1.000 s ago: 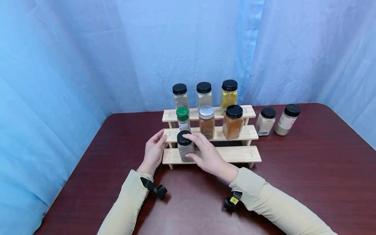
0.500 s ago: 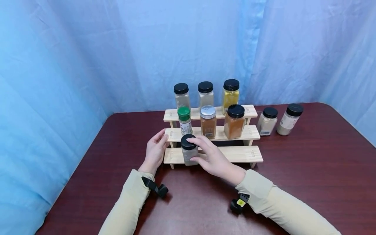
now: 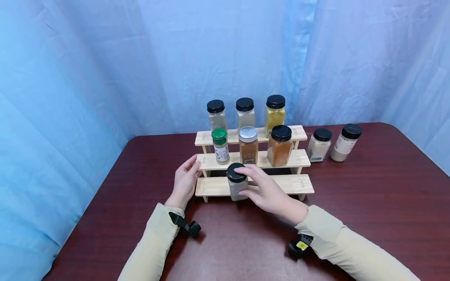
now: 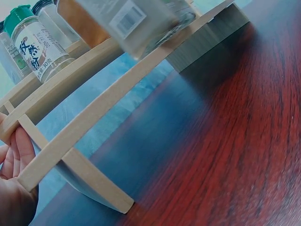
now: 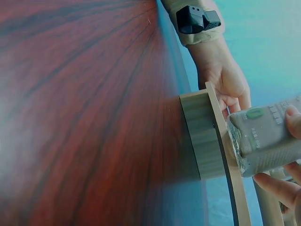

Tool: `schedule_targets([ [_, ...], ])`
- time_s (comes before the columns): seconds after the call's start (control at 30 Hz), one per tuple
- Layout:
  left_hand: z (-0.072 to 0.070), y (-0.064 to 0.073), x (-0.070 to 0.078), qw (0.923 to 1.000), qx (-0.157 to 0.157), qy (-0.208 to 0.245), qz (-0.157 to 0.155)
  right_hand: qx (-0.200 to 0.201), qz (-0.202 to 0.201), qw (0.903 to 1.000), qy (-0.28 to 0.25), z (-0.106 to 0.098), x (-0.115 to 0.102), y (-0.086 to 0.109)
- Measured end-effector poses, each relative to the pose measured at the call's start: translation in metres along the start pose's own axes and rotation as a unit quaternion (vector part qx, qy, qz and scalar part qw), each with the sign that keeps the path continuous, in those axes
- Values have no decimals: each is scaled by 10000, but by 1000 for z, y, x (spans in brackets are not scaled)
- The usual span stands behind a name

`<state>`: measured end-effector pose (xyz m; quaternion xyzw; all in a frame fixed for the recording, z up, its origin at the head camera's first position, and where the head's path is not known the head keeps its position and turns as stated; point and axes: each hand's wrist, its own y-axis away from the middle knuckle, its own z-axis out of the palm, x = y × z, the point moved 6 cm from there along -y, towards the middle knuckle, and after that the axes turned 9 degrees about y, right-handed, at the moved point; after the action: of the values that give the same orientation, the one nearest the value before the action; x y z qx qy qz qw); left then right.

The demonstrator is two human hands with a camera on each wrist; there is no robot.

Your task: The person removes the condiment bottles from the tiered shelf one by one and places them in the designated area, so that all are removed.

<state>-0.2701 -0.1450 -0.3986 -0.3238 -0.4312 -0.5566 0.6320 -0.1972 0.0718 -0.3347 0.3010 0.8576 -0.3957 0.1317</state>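
My right hand (image 3: 268,193) grips a black-lidded, clear spice jar (image 3: 238,190) holding greyish powder, thumb on one side and fingers around the lid and far side. The jar's base is right at the lowest board (image 3: 281,182) of a three-tier wooden spice rack, left of its middle. A printed label faces the right wrist view on the jar (image 5: 265,134). My left hand (image 3: 185,179) holds the left end of the rack's middle board; in the left wrist view its fingers (image 4: 23,146) curl under that board.
A green-capped jar (image 3: 221,152), a silver-lidded jar (image 3: 248,151) and an orange-powder jar (image 3: 279,151) stand on the middle tier. Three black-lidded jars, one a yellow-powder jar (image 3: 275,117), line the top. Two more, including a labelled shaker jar (image 3: 343,146), stand right of the rack.
My right hand has moved the jar rightward along the lowest tier, away from its left end, and slightly toward me. My left hand keeps its hold on the rack.
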Motion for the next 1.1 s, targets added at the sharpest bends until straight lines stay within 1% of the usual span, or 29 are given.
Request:
schedule_targets([
  [0.13, 0, 0, 1, 10000, -8, 13, 58, 112, 32, 9999, 118, -9, 5, 6],
  [0.4, -3, -2, 5, 9999, -73, 78, 134, 276, 88, 9996, -31, -25, 14, 15],
  [0.6, -2, -1, 2, 9999, -78, 12, 69, 479, 183, 9987, -68, -38, 17, 28],
  [0.77, -1, -1, 0, 10000, -21, -2, 38, 520, 200, 9984, 116, -52, 21, 40],
  [0.93, -1, -1, 2, 10000, -25, 62, 48, 620, 141, 9976, 274, -71, 27, 53],
  [1.0, 0, -1, 2, 9999, -25, 90, 68, 660, 103, 9975, 250, -80, 30, 58],
  [1.1, 0, -1, 1, 10000, -30, 72, 60, 697, 192, 9968, 349, -93, 36, 66],
])
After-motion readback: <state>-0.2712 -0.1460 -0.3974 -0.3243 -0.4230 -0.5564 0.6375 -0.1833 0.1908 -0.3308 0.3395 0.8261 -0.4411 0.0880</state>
